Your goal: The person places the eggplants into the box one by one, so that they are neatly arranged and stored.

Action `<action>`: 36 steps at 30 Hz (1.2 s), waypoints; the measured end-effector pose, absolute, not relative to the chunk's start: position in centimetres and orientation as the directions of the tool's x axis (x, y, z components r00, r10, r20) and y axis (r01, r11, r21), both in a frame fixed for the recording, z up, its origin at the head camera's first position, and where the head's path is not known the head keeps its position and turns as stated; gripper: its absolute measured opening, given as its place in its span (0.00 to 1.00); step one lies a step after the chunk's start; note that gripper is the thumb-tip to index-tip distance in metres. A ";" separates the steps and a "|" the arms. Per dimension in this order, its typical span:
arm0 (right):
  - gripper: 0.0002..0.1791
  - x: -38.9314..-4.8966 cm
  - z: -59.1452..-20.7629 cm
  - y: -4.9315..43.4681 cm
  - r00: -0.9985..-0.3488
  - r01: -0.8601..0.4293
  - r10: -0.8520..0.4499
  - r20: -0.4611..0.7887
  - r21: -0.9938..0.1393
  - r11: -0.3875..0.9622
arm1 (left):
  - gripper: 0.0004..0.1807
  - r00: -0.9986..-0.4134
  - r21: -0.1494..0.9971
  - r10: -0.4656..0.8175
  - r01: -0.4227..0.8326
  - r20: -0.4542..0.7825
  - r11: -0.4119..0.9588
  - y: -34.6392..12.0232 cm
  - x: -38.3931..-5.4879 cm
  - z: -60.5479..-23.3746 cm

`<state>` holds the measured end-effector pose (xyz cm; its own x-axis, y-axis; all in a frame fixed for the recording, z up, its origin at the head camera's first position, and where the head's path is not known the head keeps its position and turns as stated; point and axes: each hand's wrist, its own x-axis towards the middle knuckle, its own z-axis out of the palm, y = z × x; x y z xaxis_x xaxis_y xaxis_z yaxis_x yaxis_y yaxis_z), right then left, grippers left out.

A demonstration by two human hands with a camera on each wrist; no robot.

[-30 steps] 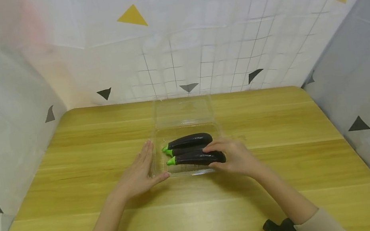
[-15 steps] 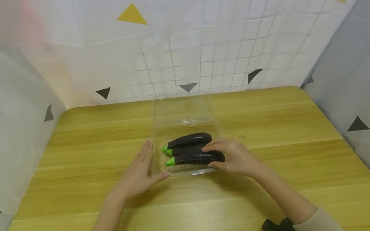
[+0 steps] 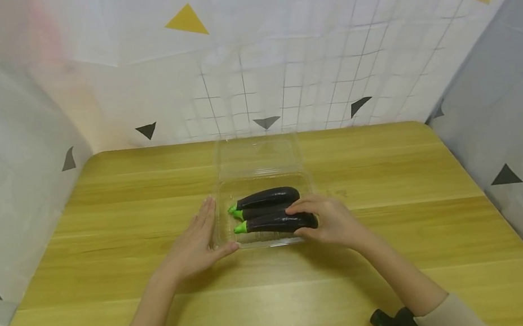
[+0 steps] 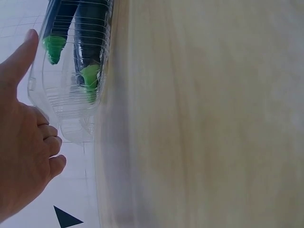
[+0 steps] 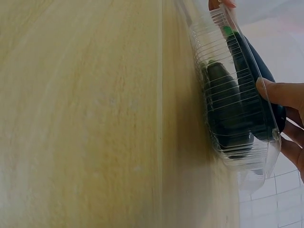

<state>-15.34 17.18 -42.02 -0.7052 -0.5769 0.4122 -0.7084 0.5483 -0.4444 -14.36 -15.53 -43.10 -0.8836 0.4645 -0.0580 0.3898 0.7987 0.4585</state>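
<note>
Three dark eggplants with green stems lie side by side in a clear plastic clamshell box [image 3: 274, 241], whose lid [image 3: 258, 155] is folded back toward the wall. My right hand [image 3: 332, 220] grips the thick end of the nearest eggplant [image 3: 271, 223], thumb on the near side and fingers over the far side. The far eggplant [image 3: 269, 197] and the middle eggplant [image 3: 254, 213] have their stems to the left. My left hand [image 3: 194, 245] rests against the box's left side, fingers straight and thumb along the front corner. Through the ribbed wall the right wrist view shows a lower eggplant [image 5: 225, 99].
The box stands on a wooden table [image 3: 283, 302] toward its far edge. A white sheeted wall [image 3: 137, 91] with yellow and black triangles rises behind the table, and more sheeting hangs at both sides. Black wrist cameras stick out from both forearms.
</note>
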 end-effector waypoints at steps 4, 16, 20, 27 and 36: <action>0.23 -15.3 -42.0 17.2 -0.704 -0.709 -0.578 0.413 -0.444 0.547 | 0.62 -0.883 0.458 0.465 0.392 -0.055 0.798 -15.5 -14.3 -43.1; 0.24 -15.7 -41.9 17.1 -0.738 -0.666 -0.610 0.289 -0.457 0.589 | 0.62 -0.884 0.466 0.465 0.390 -0.053 0.794 -15.5 -14.4 -43.0; 0.23 -15.7 -41.7 16.9 -0.729 -0.674 -0.637 0.249 -0.419 0.608 | 0.62 -0.885 0.466 0.463 0.388 -0.055 0.795 -15.5 -14.4 -43.0; 0.23 -15.6 -41.7 16.8 -0.719 -0.687 -0.657 0.228 -0.373 0.623 | 0.62 -0.882 0.461 0.467 0.389 -0.063 0.798 -15.5 -14.4 -43.0; 0.22 -15.7 -41.4 17.3 -0.814 -0.576 -0.505 0.286 -0.506 0.642 | 0.61 -0.883 0.456 0.465 0.389 -0.063 0.801 -15.6 -14.5 -43.3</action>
<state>-15.67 17.30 -41.43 -0.8144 -0.5051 0.2858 -0.5758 0.6425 -0.5056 -14.45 -15.60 -43.25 -0.8829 0.4653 -0.0630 0.3894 0.8005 0.4555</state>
